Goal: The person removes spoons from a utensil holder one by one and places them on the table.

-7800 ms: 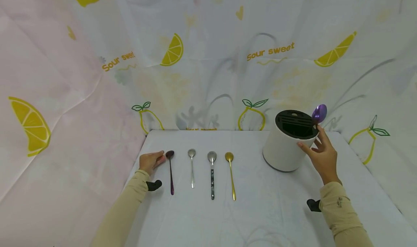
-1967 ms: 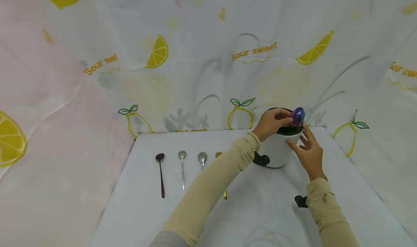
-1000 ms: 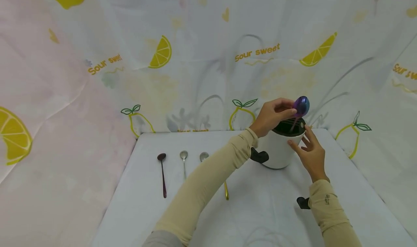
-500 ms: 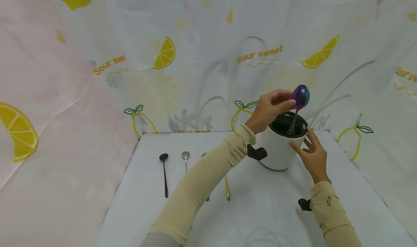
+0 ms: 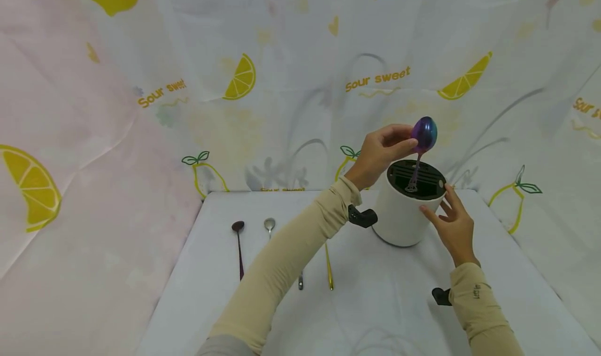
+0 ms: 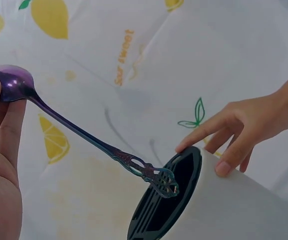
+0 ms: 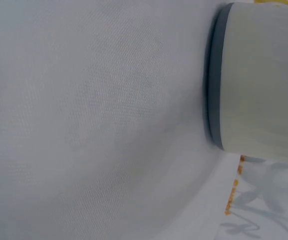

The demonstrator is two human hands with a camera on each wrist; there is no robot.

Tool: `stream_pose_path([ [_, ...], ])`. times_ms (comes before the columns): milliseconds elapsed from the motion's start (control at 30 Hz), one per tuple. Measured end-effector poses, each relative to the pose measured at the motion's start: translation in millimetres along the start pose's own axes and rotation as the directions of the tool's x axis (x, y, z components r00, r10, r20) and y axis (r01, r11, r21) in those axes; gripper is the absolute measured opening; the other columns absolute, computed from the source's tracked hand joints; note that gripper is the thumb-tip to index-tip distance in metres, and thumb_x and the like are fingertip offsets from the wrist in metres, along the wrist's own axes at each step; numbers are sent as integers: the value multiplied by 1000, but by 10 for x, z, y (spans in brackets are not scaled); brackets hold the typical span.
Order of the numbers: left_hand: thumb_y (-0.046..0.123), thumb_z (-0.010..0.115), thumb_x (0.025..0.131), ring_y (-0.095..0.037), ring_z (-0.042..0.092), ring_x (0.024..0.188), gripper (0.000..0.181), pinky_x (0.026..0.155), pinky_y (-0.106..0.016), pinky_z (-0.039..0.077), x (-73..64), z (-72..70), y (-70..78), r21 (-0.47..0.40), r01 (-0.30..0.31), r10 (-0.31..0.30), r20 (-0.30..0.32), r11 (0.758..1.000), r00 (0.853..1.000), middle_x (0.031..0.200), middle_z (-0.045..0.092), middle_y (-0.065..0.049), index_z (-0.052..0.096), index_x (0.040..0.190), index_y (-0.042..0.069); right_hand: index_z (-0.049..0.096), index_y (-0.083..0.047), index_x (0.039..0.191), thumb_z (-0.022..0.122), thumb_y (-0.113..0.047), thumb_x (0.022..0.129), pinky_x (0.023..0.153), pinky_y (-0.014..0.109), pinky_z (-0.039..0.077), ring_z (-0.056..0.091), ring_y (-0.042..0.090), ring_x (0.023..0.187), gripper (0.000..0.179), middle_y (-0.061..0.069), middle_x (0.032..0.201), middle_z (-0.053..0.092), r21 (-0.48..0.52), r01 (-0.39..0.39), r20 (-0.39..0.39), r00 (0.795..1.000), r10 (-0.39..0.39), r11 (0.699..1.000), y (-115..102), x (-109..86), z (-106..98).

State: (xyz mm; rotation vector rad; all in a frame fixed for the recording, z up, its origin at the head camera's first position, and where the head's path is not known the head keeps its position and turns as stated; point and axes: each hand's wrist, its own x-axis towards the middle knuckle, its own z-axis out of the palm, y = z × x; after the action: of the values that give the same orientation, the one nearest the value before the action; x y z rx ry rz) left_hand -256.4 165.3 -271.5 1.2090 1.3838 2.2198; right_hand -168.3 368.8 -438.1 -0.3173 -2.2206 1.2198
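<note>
My left hand (image 5: 380, 150) pinches an iridescent purple-blue spoon (image 5: 424, 133) by its bowl, thumb on one side and fingers on the other. The spoon hangs handle down, and its openwork handle end overlaps the dark opening of a white round utensil holder (image 5: 399, 223) with a black slotted top (image 5: 399, 172). In the left wrist view the whole handle (image 6: 79, 125) shows, slanting toward that opening. My right hand (image 5: 456, 230) touches the holder's right side, index fingertip at the black rim and thumb on the white wall. Only the holder's lower wall and grey base (image 7: 216, 85) show in the right wrist view.
Left of the holder lie a dark spoon (image 5: 238, 225), a silver spoon (image 5: 269, 223), a spoon with a dark handle (image 5: 301, 282) and a gold spoon (image 5: 329, 272). My left sleeve (image 5: 277, 264) partly covers them. A lemon-print cloth (image 5: 300, 84) hangs behind the table.
My left hand has crossed to the holder and raised the purple spoon, so its handle end now shows. Over the last half second it shifts slightly left. My right hand keeps touching the holder.
</note>
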Motion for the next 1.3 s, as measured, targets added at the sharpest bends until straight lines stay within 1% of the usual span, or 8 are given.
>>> stream_pose_path([
  [167, -4, 56, 81, -24, 59, 89, 27, 82, -36, 48, -51, -88, -31, -26, -21, 20, -16, 999, 1000, 97, 56, -15, 51, 108, -9, 28, -33, 135, 71, -27, 73, 74, 28, 46, 46, 24, 113, 76, -1, 135, 37, 15, 31, -5, 1000, -31, 999, -99, -37, -12],
  [400, -1, 58, 81, -24, 60, 88, 28, 81, -35, 48, -98, -227, -123, -30, 34, -36, -74, 999, 997, 95, 57, -13, 52, 107, -7, 26, -39, 133, 71, -30, 72, 73, 23, 45, 46, 19, 113, 77, -10, 135, 34, -6, 25, -2, 1000, -25, 1000, 19, 11, 7],
  [667, -2, 58, 80, -26, 60, 88, 30, 82, -38, 47, -97, -373, -299, -131, 47, -57, -79, 990, 995, 95, 57, -14, 51, 108, -9, 26, -39, 133, 71, -30, 72, 71, 20, 44, 46, 18, 113, 76, -11, 135, 33, -1, 27, -10, 1000, -27, 1000, 43, 4, 16],
  [767, -1, 58, 79, -26, 60, 88, 30, 83, -38, 47, -119, -416, -344, -133, 58, -70, -88, 989, 994, 95, 57, -14, 51, 108, -8, 27, -38, 134, 71, -31, 72, 71, 21, 44, 45, 18, 114, 76, -11, 135, 34, 2, 17, -4, 1000, -17, 1000, 32, -7, 17],
  [1033, 1, 59, 80, -24, 59, 91, 32, 83, -36, 47, -184, -499, -406, -94, 85, -98, -135, 992, 986, 96, 56, -12, 52, 109, -7, 27, -38, 133, 71, -31, 71, 71, 19, 44, 46, 17, 113, 77, -10, 134, 35, -2, 11, -11, 1000, -11, 1000, 47, -1, 20],
  [1133, 1, 60, 79, -24, 59, 91, 32, 83, -35, 47, -194, -532, -432, -104, 98, -113, -156, 990, 981, 95, 56, -12, 52, 109, -6, 28, -37, 134, 72, -30, 71, 71, 21, 44, 46, 18, 113, 77, -10, 134, 35, 10, 16, -11, 1000, -16, 1000, 54, 1, 20],
  [1167, 0, 60, 79, -24, 59, 91, 31, 82, -35, 47, -196, -541, -440, -114, 101, -119, -165, 988, 979, 95, 56, -12, 53, 109, -6, 28, -36, 134, 71, -29, 72, 71, 22, 44, 46, 19, 113, 77, -8, 135, 35, 14, 17, -8, 1000, -17, 1000, 12, -12, 15],
  [1300, -2, 60, 79, -25, 59, 90, 29, 82, -36, 48, -203, -567, -465, -144, 100, -127, -190, 985, 974, 93, 56, -13, 53, 106, -7, 26, -38, 134, 71, -28, 72, 72, 24, 44, 45, 19, 114, 77, -8, 135, 34, 13, 13, 0, 1000, -13, 1000, -17, -10, 10],
])
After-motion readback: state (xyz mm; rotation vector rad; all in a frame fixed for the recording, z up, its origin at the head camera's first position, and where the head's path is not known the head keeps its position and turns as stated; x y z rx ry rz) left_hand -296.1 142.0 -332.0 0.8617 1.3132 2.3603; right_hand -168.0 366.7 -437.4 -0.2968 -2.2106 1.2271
